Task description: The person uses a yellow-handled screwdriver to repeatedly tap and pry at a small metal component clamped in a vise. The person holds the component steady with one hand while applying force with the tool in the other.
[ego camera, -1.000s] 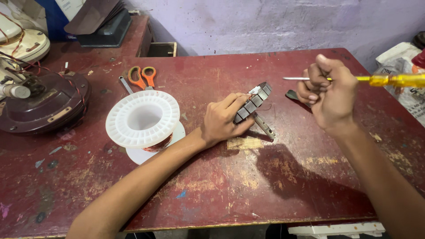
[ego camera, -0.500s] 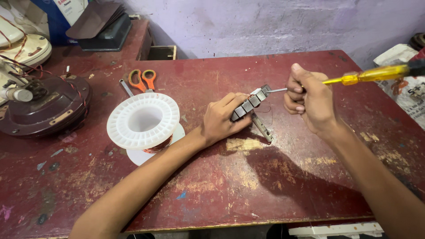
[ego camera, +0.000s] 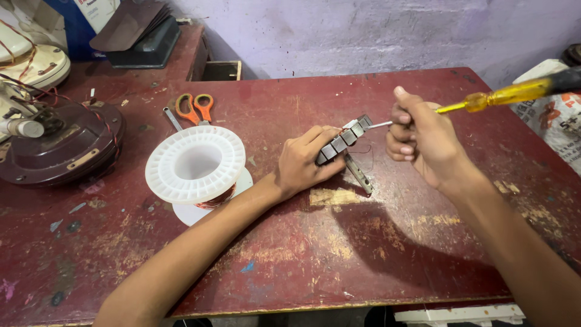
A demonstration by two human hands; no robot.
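Your left hand (ego camera: 302, 166) grasps the slotted metal core (ego camera: 343, 140), standing it on edge on the counter (ego camera: 375, 254), a little right of centre. Your right hand (ego camera: 423, 136) is clenched around the shaft of the yellow-handled screwdriver (ego camera: 514, 92), whose tip touches the core's upper end. A flat metal strip (ego camera: 359, 174) lies on the counter just under the core.

The counter is worn dark red, its paint scraped to pale patches near your wrists, and it butts against a lilac plastered wall (ego camera: 363, 30).

To the left of your left hand stands one white plastic spool (ego camera: 195, 165) with copper wire showing at its base. Beyond it lies one pair of orange-handled scissors (ego camera: 195, 108). At the far left sits one dark round fan motor housing (ego camera: 57, 142).
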